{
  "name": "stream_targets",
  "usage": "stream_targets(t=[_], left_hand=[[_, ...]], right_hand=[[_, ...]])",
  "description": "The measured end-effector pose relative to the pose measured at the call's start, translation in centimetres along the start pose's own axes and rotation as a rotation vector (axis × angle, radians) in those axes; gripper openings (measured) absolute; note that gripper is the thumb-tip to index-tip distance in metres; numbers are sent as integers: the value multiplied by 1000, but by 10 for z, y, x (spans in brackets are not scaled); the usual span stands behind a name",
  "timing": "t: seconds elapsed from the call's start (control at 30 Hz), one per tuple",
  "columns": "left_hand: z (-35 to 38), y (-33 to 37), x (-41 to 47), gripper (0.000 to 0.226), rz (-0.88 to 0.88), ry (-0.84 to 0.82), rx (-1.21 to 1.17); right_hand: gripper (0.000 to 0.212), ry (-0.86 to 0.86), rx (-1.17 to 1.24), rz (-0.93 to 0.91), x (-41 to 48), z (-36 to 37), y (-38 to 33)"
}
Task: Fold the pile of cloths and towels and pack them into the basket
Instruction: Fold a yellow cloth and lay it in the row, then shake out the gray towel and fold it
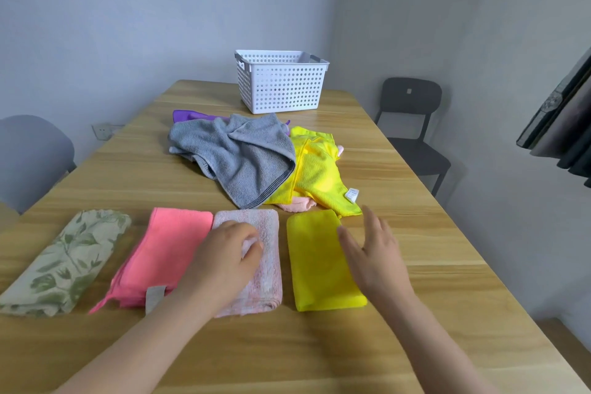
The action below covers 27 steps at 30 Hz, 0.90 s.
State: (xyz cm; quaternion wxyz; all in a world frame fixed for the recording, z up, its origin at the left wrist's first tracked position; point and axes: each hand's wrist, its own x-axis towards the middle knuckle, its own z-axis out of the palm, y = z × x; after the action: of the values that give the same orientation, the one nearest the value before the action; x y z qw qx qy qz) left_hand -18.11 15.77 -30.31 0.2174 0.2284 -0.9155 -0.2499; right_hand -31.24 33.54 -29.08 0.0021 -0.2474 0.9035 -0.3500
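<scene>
The left grip (230, 253) sits on the pale pink folded towel (267, 269), low in the middle of the frame. Its fingers are bent with the tips down in the pile, but I cannot tell whether they pinch a fold or only press on it. The right grip (374, 249) is wide, with fingers straight and spread and the palm facing down. It is over the right edge of the folded yellow cloth (315, 269), with the thumb above the cloth. It holds nothing, and I cannot tell whether it touches the cloth.

Four folded pieces lie in a row across the lower part of the bench (431, 269). From left to right they are a green leaf-print cloth (67, 259), a coral pink cloth (163, 253), the pale pink towel and the yellow one.

Above them, mid-frame, is the unfolded heap. A grey towel (243, 157) is draped over a purple cloth (192, 115) and a loose yellow cloth (316, 173). A bit of pink fabric (295, 206) pokes out underneath.

The white perforated basket (281, 83) stands at the far end of the bench, upper centre, apart from the heap.

A black chair (412, 125) is at the right and a grey chair (28, 153) at the left.
</scene>
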Motion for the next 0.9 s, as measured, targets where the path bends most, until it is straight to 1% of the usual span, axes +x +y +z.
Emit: stream_targets(t=[0.1,0.2,0.3,0.4,0.57,0.63,0.7,0.73,0.77,0.8,0.9], left_hand=[[-4,-3,21,15,-40,27,-110],[-10,-7,53,13,-61,36,-155],[-16,-8,80,14,-52,68,-167],[-16,-14,100,17,-54,69,-126],[-14,-32,122,16,-92,84,-134],[-16,-37,127,16,-96,88,-125],[-19,-42,130,16,-98,98,-125],[-20,-45,130,16,-103,98,-125],[-22,-47,130,16,-109,100,-125],[-24,-49,130,15,-117,102,-129],[-30,-52,127,11,-135,127,-158]], right_hand=[[50,-17,11,-101,21,-4,-11],[43,-64,9,-146,55,6,-23],[42,-102,8,-170,86,19,-38],[43,-93,-21,-201,119,34,-55],[42,-92,-99,-209,170,64,-82],[32,-88,-132,-189,183,75,-88],[11,-57,-121,-148,193,82,-92],[13,-43,-100,-130,196,82,-93],[22,-36,-74,-125,198,83,-96],[26,-37,-27,-125,200,82,-98],[19,-30,261,-120,199,68,-114]])
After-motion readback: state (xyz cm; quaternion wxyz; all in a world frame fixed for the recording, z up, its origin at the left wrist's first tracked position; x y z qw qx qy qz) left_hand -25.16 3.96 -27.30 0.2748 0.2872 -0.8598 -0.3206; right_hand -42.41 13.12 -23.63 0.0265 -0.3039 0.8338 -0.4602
